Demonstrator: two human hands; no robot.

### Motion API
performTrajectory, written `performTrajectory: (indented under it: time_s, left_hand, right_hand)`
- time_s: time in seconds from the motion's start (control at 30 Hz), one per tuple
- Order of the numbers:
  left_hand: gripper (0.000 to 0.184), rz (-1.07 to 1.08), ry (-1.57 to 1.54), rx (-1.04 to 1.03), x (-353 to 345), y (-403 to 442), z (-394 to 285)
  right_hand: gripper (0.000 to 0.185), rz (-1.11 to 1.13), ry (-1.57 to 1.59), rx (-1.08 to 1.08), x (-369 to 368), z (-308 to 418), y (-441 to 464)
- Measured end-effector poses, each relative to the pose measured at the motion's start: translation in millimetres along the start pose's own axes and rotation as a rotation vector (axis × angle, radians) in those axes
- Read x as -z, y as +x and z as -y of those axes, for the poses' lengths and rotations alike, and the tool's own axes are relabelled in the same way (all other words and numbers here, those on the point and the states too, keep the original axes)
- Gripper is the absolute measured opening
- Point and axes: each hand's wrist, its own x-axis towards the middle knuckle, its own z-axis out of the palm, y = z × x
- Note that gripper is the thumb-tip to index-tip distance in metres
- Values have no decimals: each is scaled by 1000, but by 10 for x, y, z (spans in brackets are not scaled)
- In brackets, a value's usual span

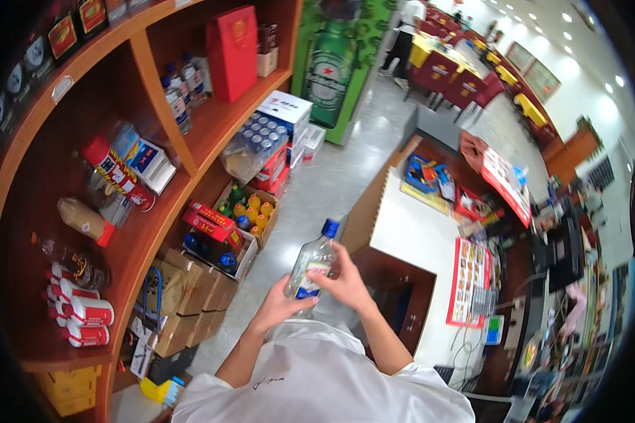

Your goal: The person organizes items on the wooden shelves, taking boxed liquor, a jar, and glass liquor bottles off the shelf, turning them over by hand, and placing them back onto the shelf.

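Observation:
In front of my white shirt I hold a clear glass liquor bottle (pixel 305 259) with a blue cap and a white, red and blue label. It tilts a little, its cap pointing away from me. My left hand (pixel 280 306) is closed around the lower left side of the bottle. Higher up on the right side, my right hand (pixel 346 280) grips it, thumb across the label. Whether liquid is inside I cannot tell.
Wooden shelves (pixel 164 201) on the left hold a red spray can (pixel 118 173), several red-and-white bottles (pixel 85 310) and small clear bottles (pixel 192 79). Cartons (pixel 190 296) and drink crates stand below. A white counter (pixel 409 243) with a menu (pixel 467 282) lies right. Beyond, a person stands near dining tables.

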Motion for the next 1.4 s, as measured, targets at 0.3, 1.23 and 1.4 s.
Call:
performTrajectory:
  time_s: [0.3, 1.23, 1.4]
  left_hand:
    - [67, -232, -65, -74, 345, 1496, -498]
    - [64, -1253, 346, -305, 3122, 3848, -1524]
    - [68, -1378, 303, -382, 3259, 4032, -1460]
  right_hand:
    - [84, 321, 173, 33, 311, 184, 2073]
    - [81, 725, -115, 535, -1620, 1405, 6008]
    - [84, 733, -56, 638, -1887, 1275, 6307]
